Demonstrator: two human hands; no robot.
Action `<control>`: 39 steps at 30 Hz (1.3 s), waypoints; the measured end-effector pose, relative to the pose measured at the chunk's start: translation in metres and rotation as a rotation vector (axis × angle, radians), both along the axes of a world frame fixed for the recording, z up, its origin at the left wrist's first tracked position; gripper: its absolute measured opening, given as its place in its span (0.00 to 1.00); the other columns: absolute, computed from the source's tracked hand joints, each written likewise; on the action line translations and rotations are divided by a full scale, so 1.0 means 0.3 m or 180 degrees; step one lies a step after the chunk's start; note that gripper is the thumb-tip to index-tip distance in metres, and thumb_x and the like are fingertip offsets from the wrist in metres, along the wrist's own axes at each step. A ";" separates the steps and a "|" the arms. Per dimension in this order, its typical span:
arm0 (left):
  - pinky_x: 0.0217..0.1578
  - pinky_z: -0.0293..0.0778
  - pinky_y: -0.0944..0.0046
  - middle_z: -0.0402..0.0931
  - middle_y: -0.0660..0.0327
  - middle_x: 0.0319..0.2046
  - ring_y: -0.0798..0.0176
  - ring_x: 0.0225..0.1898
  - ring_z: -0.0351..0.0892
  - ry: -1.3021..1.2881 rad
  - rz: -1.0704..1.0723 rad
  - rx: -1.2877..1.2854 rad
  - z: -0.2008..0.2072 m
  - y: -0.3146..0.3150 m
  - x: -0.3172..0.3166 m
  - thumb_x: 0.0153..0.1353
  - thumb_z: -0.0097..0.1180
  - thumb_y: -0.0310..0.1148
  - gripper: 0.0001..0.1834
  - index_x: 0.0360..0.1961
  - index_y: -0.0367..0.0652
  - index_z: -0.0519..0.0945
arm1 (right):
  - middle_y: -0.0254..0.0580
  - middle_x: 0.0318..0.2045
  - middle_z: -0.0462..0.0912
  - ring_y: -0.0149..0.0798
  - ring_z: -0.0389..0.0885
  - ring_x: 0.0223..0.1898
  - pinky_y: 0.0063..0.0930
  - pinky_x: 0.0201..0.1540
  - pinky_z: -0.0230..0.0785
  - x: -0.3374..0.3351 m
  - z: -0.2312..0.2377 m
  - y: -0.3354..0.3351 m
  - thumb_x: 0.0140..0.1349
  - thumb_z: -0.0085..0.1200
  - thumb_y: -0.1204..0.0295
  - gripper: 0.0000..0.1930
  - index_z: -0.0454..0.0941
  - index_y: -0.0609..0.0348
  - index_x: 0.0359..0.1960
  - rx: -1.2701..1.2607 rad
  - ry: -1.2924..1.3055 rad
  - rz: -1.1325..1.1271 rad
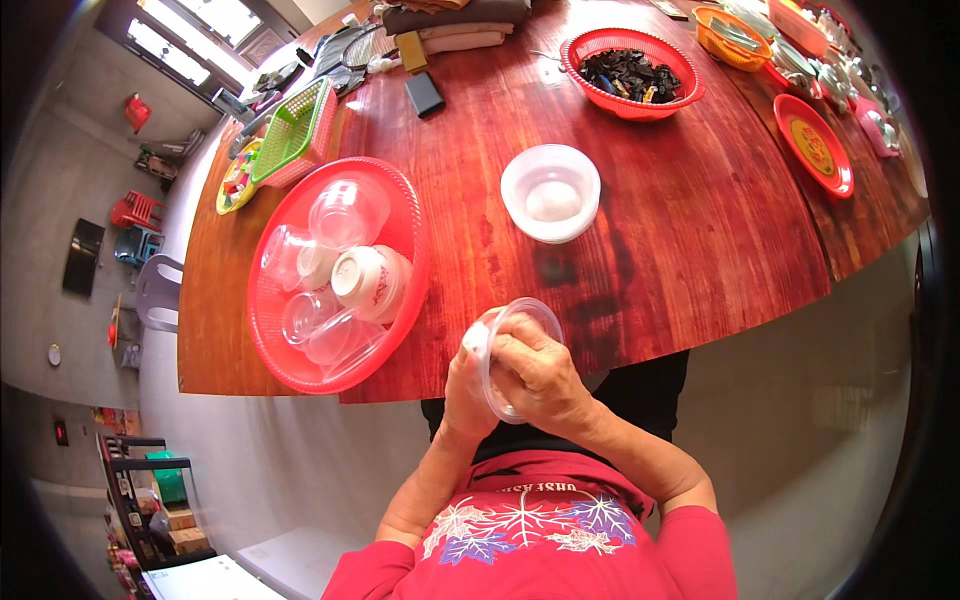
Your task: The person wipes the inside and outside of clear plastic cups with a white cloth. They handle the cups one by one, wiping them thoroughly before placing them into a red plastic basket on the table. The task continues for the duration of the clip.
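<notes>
At the table's near edge I hold a clear plastic bowl tilted on its side. My left hand is wrapped round its outside. The curled fingers of my right hand reach inside the bowl; whether they pinch anything is hidden. Ahead of my hands, a stack of whitish translucent plastic bowls stands upright on the table. To the left lies a large red plastic basin. Inside it are several clear plastic bowls and a white ceramic bowl with red marks, turned on its side.
A red basket of dark dried pieces sits at the far middle. Green and pink baskets stand beyond the basin. A black box and folded cloths lie at the back. On the right are a red tray and an orange basket.
</notes>
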State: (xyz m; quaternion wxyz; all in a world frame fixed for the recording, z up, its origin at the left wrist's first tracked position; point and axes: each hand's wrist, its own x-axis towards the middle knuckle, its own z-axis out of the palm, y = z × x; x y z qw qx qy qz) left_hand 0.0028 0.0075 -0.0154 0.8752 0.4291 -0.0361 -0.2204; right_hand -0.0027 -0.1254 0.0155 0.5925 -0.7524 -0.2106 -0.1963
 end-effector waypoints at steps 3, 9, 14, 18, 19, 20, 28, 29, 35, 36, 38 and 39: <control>0.65 0.57 0.51 0.65 0.47 0.61 0.51 0.65 0.62 0.0302 0.0209 -0.0023 0.051 -0.014 -0.029 0.67 0.32 0.62 0.41 0.65 0.36 0.61 | 0.47 0.41 0.78 0.50 0.78 0.44 0.39 0.47 0.73 0.016 -0.017 -0.001 0.50 0.58 0.79 0.12 0.78 0.61 0.38 -0.1052 -0.0376 -0.0497; 0.58 0.69 0.53 0.66 0.47 0.60 0.51 0.59 0.70 0.0306 -0.0150 -0.0435 -0.006 0.019 -0.006 0.65 0.46 0.57 0.39 0.67 0.41 0.55 | 0.45 0.38 0.77 0.50 0.77 0.42 0.41 0.43 0.73 -0.019 -0.040 -0.059 0.52 0.55 0.77 0.11 0.76 0.58 0.40 -0.1109 0.0280 0.0735; 0.55 0.72 0.50 0.69 0.49 0.56 0.52 0.56 0.72 0.0494 0.0035 -0.0538 -0.009 0.015 -0.001 0.63 0.47 0.60 0.40 0.67 0.43 0.56 | 0.44 0.38 0.75 0.47 0.76 0.41 0.35 0.44 0.71 -0.045 0.010 -0.072 0.52 0.59 0.81 0.13 0.76 0.61 0.40 0.0474 0.0590 0.1036; 0.59 0.67 0.51 0.70 0.47 0.55 0.50 0.56 0.72 0.0586 -0.0007 -0.0516 -0.039 0.022 -0.015 0.63 0.41 0.65 0.43 0.63 0.37 0.61 | 0.45 0.40 0.71 0.43 0.75 0.40 0.32 0.44 0.70 -0.054 0.023 0.002 0.48 0.60 0.84 0.18 0.77 0.63 0.43 0.0137 -0.0395 -0.0091; 0.58 0.69 0.55 0.69 0.52 0.56 0.55 0.56 0.72 0.0627 -0.0112 -0.0839 -0.072 0.036 -0.018 0.64 0.45 0.62 0.39 0.65 0.42 0.59 | 0.46 0.41 0.70 0.44 0.74 0.40 0.32 0.44 0.70 -0.047 0.031 0.014 0.47 0.61 0.84 0.18 0.77 0.63 0.43 0.0092 -0.0490 -0.0149; 0.59 0.67 0.52 0.67 0.50 0.58 0.51 0.58 0.71 0.0587 0.0020 -0.0527 -0.042 0.025 -0.022 0.63 0.43 0.63 0.40 0.66 0.44 0.59 | 0.46 0.41 0.71 0.45 0.74 0.42 0.34 0.44 0.71 -0.028 0.032 0.011 0.47 0.60 0.83 0.17 0.77 0.62 0.42 -0.0007 -0.0603 -0.0244; 0.47 0.77 0.48 0.61 0.40 0.62 0.38 0.59 0.68 0.0482 -0.0299 -0.0827 0.084 -0.004 -0.018 0.61 0.48 0.63 0.48 0.70 0.40 0.50 | 0.49 0.40 0.74 0.50 0.74 0.44 0.38 0.45 0.72 0.045 -0.010 -0.087 0.45 0.60 0.82 0.15 0.76 0.66 0.38 -0.0651 -0.0650 -0.1078; 0.46 0.78 0.48 0.60 0.39 0.62 0.38 0.59 0.68 0.0471 -0.0324 -0.0784 0.082 -0.003 -0.016 0.61 0.49 0.63 0.48 0.70 0.40 0.50 | 0.49 0.41 0.75 0.51 0.75 0.44 0.37 0.44 0.72 0.027 -0.031 -0.090 0.48 0.59 0.83 0.14 0.76 0.66 0.39 -0.0498 -0.0425 -0.1082; 0.40 0.82 0.50 0.61 0.36 0.60 0.35 0.56 0.71 0.0477 -0.0554 -0.0640 0.053 -0.010 -0.013 0.60 0.51 0.62 0.49 0.70 0.42 0.48 | 0.53 0.43 0.74 0.51 0.77 0.43 0.37 0.43 0.74 0.017 -0.056 -0.120 0.52 0.57 0.83 0.15 0.75 0.68 0.43 -0.0230 0.0191 -0.1058; 0.47 0.79 0.49 0.62 0.41 0.61 0.40 0.59 0.69 0.0482 -0.0722 -0.0924 0.042 -0.006 -0.010 0.62 0.49 0.60 0.46 0.70 0.43 0.49 | 0.53 0.44 0.73 0.50 0.77 0.43 0.35 0.43 0.74 0.032 -0.032 -0.105 0.52 0.57 0.83 0.16 0.75 0.67 0.45 -0.0374 -0.0094 -0.1076; 0.54 0.74 0.51 0.62 0.47 0.62 0.47 0.61 0.67 0.0609 -0.0271 -0.0646 0.052 -0.019 -0.025 0.63 0.47 0.59 0.43 0.70 0.44 0.50 | 0.53 0.46 0.72 0.51 0.75 0.47 0.34 0.47 0.73 0.032 0.037 -0.067 0.48 0.59 0.84 0.22 0.74 0.68 0.49 -0.0502 -0.0418 -0.0875; 0.57 0.71 0.51 0.62 0.50 0.63 0.50 0.63 0.66 0.0672 -0.0045 -0.0504 0.057 -0.025 -0.032 0.64 0.46 0.58 0.41 0.70 0.45 0.51 | 0.55 0.49 0.71 0.54 0.70 0.53 0.41 0.55 0.68 0.034 0.016 -0.047 0.47 0.61 0.77 0.25 0.74 0.70 0.50 -0.0612 -0.0556 -0.0536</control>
